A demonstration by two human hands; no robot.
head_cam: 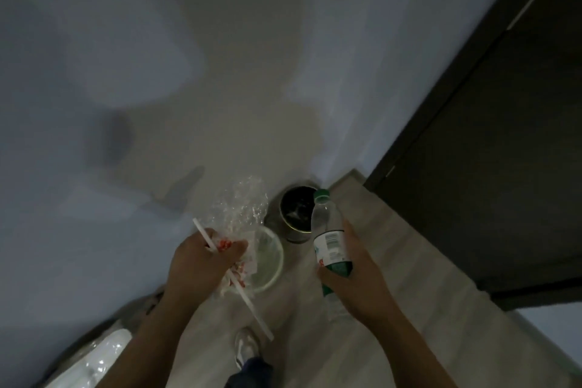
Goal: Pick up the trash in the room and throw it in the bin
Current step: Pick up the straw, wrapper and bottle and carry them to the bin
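Trash gathered and carried toward the bin (pixel 296 214), standing on the floor (pixel 393 261) at the wall corner, just ahead. Left hand (pixel 201 264) closed around a straw (pixel 252 302), crumpled wrappers (pixel 241 268), clear plastic wrap (pixel 239 205) and a clear lid (pixel 267 258). Right hand (pixel 352 274) wrapped around a plastic bottle (pixel 329 239) with green cap. Next, probably: step closer, bring both hands over the opening, let go.

A pale wood-look floor (pixel 362 261) carries a round dark bin (pixel 297 214) standing against the wall, and a shoe (pixel 247 346).
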